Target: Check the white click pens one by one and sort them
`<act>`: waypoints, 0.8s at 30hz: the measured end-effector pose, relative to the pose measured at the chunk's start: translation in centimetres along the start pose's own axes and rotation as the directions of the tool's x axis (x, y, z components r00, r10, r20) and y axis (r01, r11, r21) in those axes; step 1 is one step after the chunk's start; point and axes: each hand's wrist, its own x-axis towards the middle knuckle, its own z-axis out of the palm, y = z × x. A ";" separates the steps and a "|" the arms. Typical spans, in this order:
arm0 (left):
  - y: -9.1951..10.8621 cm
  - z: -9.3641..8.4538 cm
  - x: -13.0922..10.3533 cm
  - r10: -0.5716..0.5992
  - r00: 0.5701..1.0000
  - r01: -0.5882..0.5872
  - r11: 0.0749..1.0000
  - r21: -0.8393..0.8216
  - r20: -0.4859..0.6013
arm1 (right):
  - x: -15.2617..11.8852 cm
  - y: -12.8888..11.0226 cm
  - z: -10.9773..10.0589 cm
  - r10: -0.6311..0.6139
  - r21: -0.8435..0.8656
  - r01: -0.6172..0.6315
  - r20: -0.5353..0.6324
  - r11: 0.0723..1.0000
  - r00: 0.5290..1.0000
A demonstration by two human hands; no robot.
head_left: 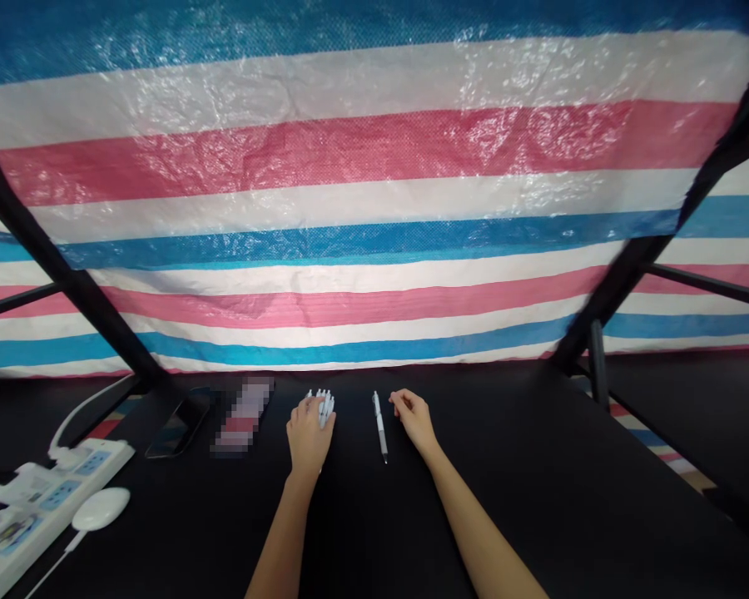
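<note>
Several white click pens [326, 408] lie side by side on the black table, left of the middle. My left hand [309, 437] is closed over this bunch from the left, and its palm and fingers hide much of the pens. A single white pen with a grey grip [380, 426] lies apart from them, its dark tip towards me. Just right of that pen is my right hand [415, 423], its fingers curled in and thumb close to the forefinger. Nothing shows in it, and it does not touch the pen.
A dark phone [180, 424] and a pixelated flat thing [245, 416] lie to the left. Nearer are a white power strip [56, 507] and a round white charger [101, 508] with its cable. Black frame bars [617, 287] and a striped sheet [362, 249] bound the table.
</note>
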 end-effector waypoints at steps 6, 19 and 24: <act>-0.4 -0.4 0.2 -0.016 1.000 0.016 1.000 0.019 0.012 | -1.1 -1.8 -0.2 -0.067 -0.381 0.127 0.167 0.916 0.984; 0.6 -0.1 -0.3 0.029 0.999 -0.030 0.999 0.032 0.029 | -1.6 -3.2 -0.5 -0.104 -0.548 0.310 0.374 0.777 0.922; 0.9 0.2 -0.6 0.047 0.999 -0.047 0.998 0.031 0.002 | -1.3 -2.6 -0.7 -0.152 -0.554 0.289 0.281 0.781 0.948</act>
